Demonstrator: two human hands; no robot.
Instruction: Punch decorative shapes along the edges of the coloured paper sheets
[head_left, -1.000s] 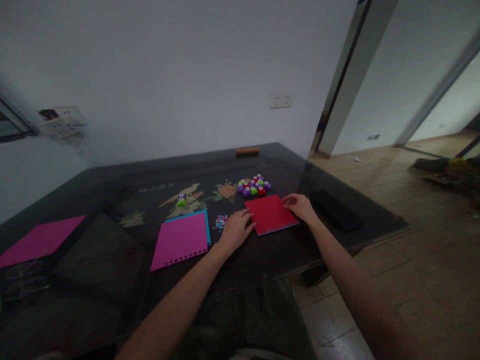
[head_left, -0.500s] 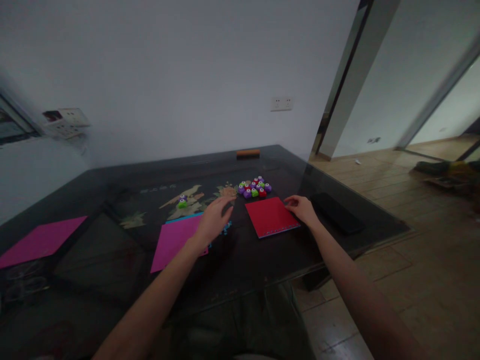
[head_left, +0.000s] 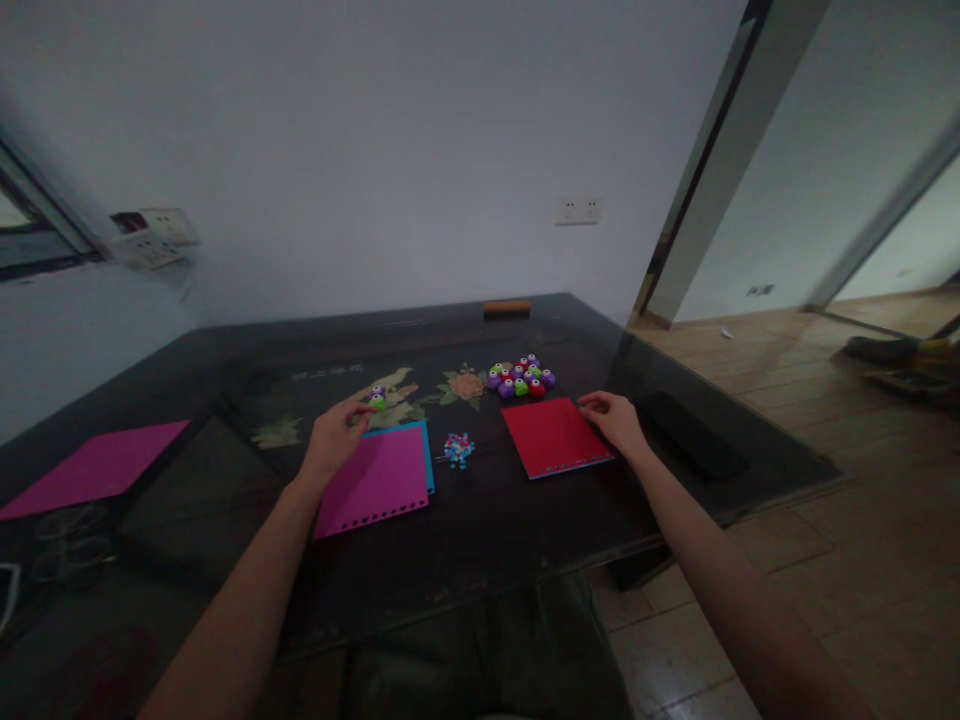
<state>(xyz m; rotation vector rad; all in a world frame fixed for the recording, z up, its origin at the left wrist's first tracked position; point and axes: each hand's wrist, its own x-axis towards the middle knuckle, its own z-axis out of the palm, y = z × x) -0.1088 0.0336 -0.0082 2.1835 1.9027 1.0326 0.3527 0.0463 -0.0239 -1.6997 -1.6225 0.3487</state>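
My left hand [head_left: 339, 437] is above the far left corner of a pink paper sheet [head_left: 379, 478] that has a row of punched holes and lies over a blue sheet [head_left: 429, 460]. Its thumb and forefinger are apart, the fingertips close beside a small green craft punch [head_left: 377, 404] with a purple punch [head_left: 378, 391] behind it. Whether they touch the green one is hard to tell. My right hand [head_left: 613, 420] has its fingers pinched at the right edge of a red paper sheet [head_left: 553, 436], which lies flat with small punched shapes along its near edge.
Between the sheets lies a pile of pink, blue and white paper bits [head_left: 457, 449]. Several coloured punches [head_left: 519, 376] cluster beyond the red sheet. A black case [head_left: 690, 434] lies at right, another pink sheet [head_left: 97, 465] at far left, a brown roll [head_left: 507, 309] by the wall.
My left hand has moved left, from above the paper bits to beside the green punch, uncovering the bits and the pink sheet's holes. My right hand stays at the red sheet's edge.
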